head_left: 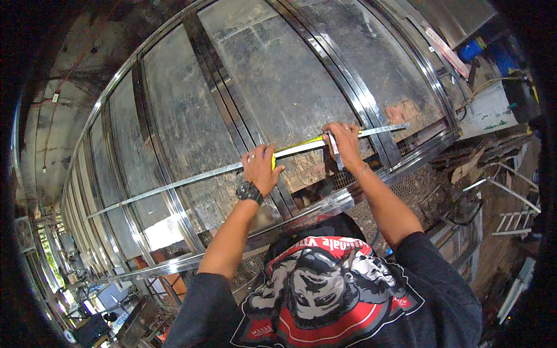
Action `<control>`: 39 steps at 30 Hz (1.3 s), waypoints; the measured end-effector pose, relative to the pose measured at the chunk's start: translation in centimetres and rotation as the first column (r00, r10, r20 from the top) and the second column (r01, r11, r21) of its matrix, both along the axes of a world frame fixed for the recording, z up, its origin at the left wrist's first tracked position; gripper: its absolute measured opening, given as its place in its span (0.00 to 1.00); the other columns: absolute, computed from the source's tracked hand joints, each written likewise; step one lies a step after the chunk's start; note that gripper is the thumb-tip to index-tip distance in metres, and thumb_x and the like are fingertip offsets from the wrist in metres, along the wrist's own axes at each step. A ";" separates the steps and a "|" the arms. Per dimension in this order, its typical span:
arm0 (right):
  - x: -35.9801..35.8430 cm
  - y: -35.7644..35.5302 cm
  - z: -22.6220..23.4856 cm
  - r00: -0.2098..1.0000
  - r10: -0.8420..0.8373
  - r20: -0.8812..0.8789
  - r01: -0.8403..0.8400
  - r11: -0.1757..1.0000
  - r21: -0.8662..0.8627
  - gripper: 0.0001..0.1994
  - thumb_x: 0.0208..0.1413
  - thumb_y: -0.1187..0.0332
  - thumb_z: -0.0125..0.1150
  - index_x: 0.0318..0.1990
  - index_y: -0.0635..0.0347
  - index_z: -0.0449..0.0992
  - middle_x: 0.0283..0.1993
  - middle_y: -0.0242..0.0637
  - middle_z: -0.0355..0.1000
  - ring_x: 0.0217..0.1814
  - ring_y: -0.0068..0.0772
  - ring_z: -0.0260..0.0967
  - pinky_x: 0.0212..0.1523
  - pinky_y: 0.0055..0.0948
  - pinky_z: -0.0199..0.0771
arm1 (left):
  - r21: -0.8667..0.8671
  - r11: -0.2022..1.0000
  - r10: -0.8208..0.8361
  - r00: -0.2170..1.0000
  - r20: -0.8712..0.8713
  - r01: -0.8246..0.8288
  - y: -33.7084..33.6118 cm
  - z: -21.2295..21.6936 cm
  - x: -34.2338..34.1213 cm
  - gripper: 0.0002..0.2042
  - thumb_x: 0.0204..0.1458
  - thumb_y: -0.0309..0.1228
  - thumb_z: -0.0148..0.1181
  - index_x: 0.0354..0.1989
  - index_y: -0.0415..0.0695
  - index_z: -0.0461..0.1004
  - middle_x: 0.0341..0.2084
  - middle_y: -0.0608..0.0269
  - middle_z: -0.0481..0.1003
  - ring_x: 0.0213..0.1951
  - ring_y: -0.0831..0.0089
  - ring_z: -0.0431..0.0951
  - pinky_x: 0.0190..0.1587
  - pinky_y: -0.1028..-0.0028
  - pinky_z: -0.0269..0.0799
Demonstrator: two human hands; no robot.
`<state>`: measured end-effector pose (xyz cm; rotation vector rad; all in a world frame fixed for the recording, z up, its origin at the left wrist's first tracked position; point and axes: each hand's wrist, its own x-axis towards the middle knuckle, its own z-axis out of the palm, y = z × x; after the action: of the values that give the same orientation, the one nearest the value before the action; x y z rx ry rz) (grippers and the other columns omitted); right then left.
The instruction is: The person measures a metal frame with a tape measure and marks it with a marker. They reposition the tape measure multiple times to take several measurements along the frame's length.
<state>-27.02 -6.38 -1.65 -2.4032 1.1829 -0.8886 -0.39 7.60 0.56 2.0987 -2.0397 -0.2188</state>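
A long, thin metal strip (200, 177) lies across the crosspieces of a shiny metal frame (223, 95). My left hand (261, 173), with a black watch on its wrist, is closed around a yellow tape measure (273, 162) and presses at the strip. The yellow tape blade (301, 142) runs along the strip from there to my right hand (347, 145). Between the right thumb and fingers is a slim white-and-grey marker (335, 152), pointing down toward me; its exact kind is hard to make out. The right fingertips rest at the strip and the blade's end.
The frame's near rail (325, 206) runs just in front of my body. Beneath the crosspieces lies a worn, scratched dark sheet (275, 69). At the far right are a blue container (471, 49) and a pinkish strip (447, 52). Metal offcuts (516, 290) lie on the floor at right.
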 end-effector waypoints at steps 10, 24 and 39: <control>-1.4 -0.4 0.6 0.999 -0.026 -0.038 0.030 0.995 0.099 0.08 0.62 0.65 0.66 0.48 0.47 0.78 0.39 0.36 0.78 0.44 0.44 0.71 0.58 0.47 0.57 | 0.380 0.921 0.112 0.992 -0.062 -0.080 -3.0 4.3 7.1 0.16 0.60 0.45 0.59 0.47 0.49 0.83 0.44 0.51 0.82 0.49 0.48 0.82 0.52 0.43 0.70; -2.1 -1.3 1.4 0.990 0.095 -0.103 -0.068 0.969 0.237 0.13 0.59 0.67 0.70 0.49 0.48 0.77 0.38 0.36 0.77 0.43 0.44 0.71 0.52 0.43 0.57 | 0.338 0.940 0.082 0.992 -0.092 -0.047 -1.7 1.8 8.3 0.13 0.61 0.47 0.63 0.40 0.50 0.80 0.38 0.55 0.77 0.44 0.50 0.80 0.48 0.44 0.69; -1.7 -0.5 0.5 0.996 0.087 -0.020 -0.082 0.979 0.184 0.13 0.57 0.65 0.70 0.49 0.49 0.79 0.39 0.36 0.78 0.44 0.44 0.70 0.56 0.44 0.56 | 0.317 0.939 0.182 0.974 -0.137 -0.130 -0.6 0.9 8.3 0.12 0.57 0.47 0.68 0.35 0.52 0.85 0.34 0.60 0.76 0.40 0.56 0.80 0.48 0.50 0.66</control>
<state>-28.68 -6.92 -1.11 -2.3052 1.1116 -0.6903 7.92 6.97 1.46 2.3174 -1.8280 -0.7003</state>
